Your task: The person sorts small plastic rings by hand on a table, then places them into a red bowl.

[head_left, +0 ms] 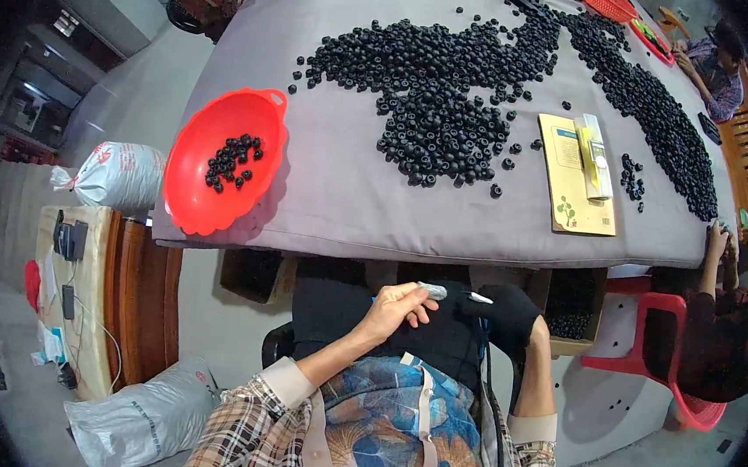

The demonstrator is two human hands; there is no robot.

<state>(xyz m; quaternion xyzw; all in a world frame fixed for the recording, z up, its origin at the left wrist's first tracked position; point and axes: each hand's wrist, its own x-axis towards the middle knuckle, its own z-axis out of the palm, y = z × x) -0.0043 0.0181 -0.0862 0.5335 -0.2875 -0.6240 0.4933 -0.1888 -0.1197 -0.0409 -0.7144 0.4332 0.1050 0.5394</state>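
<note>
Both my hands are over my lap, just in front of the table edge. My bare left hand (394, 312) is closed, fingers curled and thumb pressed in. A silver-grey wrapped piece (432, 291) shows at its fingertips; whether it is held or wound around a finger is unclear. To its right, my right hand (510, 316) wears a black glove and looks closed. From it a small white pointed tip (480, 298) sticks out toward the left hand. The dark glove blends into the dark clothing, so its fingers are hard to separate. A small gap lies between the hands.
Black bead-like pieces (443, 134) are heaped on the grey-covered table (322, 221). A red plastic basin (188, 162) holds several more at the left. A yellow booklet (562, 182) lies right, under a clear-and-yellow box (595, 159). Other people sit around the table; a red chair (642, 342) stands right.
</note>
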